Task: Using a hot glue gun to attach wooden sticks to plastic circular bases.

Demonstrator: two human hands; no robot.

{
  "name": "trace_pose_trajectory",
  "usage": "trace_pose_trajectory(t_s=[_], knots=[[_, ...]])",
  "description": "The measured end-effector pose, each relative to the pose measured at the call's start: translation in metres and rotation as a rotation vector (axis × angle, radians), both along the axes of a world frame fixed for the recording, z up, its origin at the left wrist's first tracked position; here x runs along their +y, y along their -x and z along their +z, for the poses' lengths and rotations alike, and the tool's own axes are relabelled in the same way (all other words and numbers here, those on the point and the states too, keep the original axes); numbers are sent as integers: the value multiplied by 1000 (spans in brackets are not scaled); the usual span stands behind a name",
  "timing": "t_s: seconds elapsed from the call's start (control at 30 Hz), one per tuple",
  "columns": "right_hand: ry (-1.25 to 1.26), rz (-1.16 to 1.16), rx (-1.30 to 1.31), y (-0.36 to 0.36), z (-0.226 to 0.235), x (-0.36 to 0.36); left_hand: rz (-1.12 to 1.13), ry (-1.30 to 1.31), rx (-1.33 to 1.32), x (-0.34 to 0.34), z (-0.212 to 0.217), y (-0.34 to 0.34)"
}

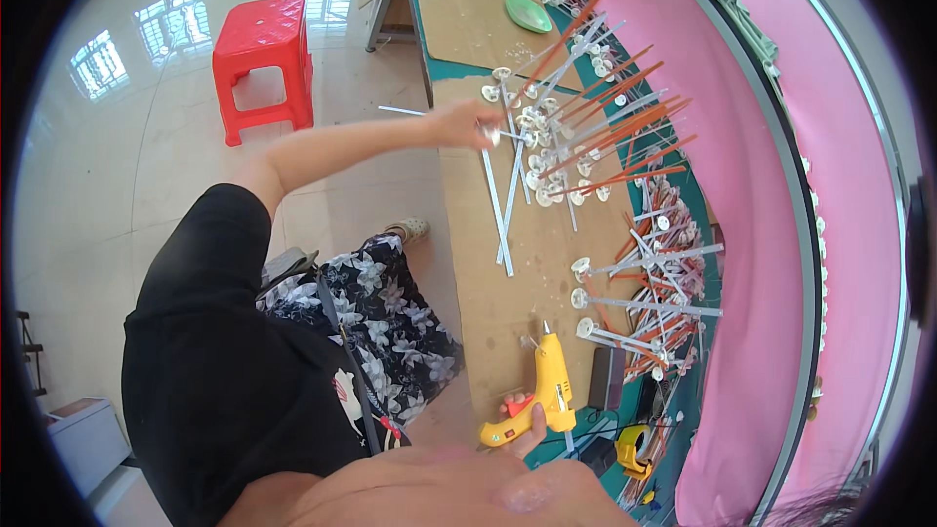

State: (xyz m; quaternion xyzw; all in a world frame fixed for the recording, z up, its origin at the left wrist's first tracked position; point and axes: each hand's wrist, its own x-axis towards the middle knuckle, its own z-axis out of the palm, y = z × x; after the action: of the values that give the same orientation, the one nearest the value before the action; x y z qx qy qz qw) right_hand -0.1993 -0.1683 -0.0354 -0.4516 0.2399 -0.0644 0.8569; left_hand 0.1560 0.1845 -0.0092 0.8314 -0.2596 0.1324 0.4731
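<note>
- Pink fabric (752,234) curved down the right of the frame, beside the cardboard-topped table (488,283).
- White and orange sticks with round cups (595,151) lay fanned at upper centre, within arm's reach.
- The yellow glue gun (547,395), lower centre, was clasped in the right hand (522,425), nozzle upward, away from the body.
- The left hand (467,124) pinched one white stick (405,112) at the heap's edge.

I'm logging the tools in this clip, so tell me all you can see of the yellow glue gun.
The yellow glue gun looks like plastic, with an orange trigger, an orange patch at the base of its grip and a narrow pale nozzle. It sits near the front edge of the cardboard-covered table, nozzle pointing away from the person. The right hand is wrapped round its grip from below, fingers closed. Dark cables lie beside it; whether one belongs to it is unclear.
</note>
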Motion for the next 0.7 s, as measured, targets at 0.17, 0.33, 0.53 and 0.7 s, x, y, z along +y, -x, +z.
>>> trace_pose_trajectory(t_s=[0.17, 0.33, 0.53, 0.7], knots=[[-29, 8, 19, 5, 5, -2, 220, -135, 24, 44, -16, -90], [-276, -33, -115, 16, -4, -12, 337, -51, 25, 43, -51, -150], [-222, -152, -24, 17, -10, -8, 374, -40, 120, 37, -63, -173], [-216, -84, -73, 17, -8, -6, 393, -40, 84, 29, -71, -183]])
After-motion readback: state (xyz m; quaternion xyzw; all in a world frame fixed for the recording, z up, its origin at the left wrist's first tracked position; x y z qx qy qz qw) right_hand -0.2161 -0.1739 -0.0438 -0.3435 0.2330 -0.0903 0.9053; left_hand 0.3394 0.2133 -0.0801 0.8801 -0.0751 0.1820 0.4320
